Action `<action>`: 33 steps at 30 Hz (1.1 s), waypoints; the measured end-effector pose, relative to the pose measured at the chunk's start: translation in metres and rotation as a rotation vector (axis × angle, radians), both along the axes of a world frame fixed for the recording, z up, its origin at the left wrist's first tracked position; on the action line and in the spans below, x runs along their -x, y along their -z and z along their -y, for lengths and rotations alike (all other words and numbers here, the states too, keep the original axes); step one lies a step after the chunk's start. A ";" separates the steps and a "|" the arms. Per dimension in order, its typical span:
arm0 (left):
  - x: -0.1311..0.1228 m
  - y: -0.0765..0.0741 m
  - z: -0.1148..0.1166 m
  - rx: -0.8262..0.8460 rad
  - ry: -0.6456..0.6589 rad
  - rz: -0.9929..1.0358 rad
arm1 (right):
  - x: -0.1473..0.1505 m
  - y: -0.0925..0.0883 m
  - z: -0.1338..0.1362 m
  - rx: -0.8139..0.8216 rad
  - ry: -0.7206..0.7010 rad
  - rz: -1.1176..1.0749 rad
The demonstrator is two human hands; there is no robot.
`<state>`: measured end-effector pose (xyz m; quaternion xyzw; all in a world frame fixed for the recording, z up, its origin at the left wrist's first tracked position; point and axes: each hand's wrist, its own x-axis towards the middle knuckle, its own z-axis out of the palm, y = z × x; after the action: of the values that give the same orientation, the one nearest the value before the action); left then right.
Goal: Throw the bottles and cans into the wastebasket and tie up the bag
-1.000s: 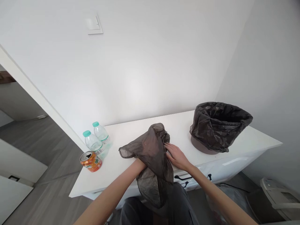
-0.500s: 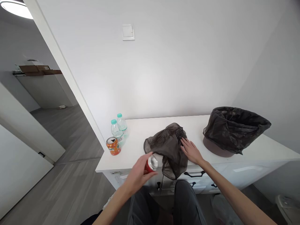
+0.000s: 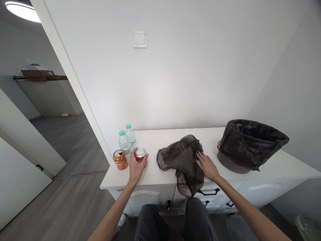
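"What is the left hand [image 3: 136, 167] doing?"

"It is wrapped around a red can [image 3: 140, 154]. The can stands upright on the white counter [image 3: 155, 174], a little way left of the dark bag [image 3: 179, 155]."

"And the right hand [image 3: 207, 165]?"

"It lies flat on the right side of the dark bag. Its fingers are spread out and it grips nothing."

"How does the bag lie?"

"It is crumpled in a heap, and part of it hangs down over the counter's front edge."

"What else is near the bag?"

"Left of it, past the red can, stands an orange can [image 3: 120, 160]. Two water bottles [image 3: 124, 143] with green caps stand just behind the cans. Right of the bag, well apart from it, sits a bin [image 3: 248, 144] with a dark liner."
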<state>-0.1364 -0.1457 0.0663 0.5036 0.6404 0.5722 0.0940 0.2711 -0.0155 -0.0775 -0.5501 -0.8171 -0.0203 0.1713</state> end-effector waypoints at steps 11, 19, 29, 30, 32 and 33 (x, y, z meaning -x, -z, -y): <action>-0.034 0.008 0.041 -0.070 0.077 -0.323 | 0.006 -0.019 0.009 -0.010 -0.006 -0.059; -0.013 0.051 0.007 0.243 0.311 -0.275 | 0.002 -0.013 0.006 -0.015 0.002 -0.066; 0.027 0.027 -0.044 0.365 0.356 -0.152 | 0.005 -0.025 0.009 -0.009 0.014 -0.060; 0.028 0.026 -0.046 0.368 0.358 -0.126 | 0.005 -0.025 0.009 -0.009 0.013 -0.064; 0.028 0.024 -0.048 0.369 0.356 -0.089 | 0.005 -0.026 0.008 -0.003 0.011 -0.071; 0.027 0.022 -0.049 0.367 0.350 -0.079 | 0.006 -0.027 0.009 0.004 0.012 -0.072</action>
<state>-0.1632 -0.0971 0.0438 0.6032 0.6399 0.4012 0.2562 0.2655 -0.0243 -0.0505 -0.5557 -0.8071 0.0004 0.1995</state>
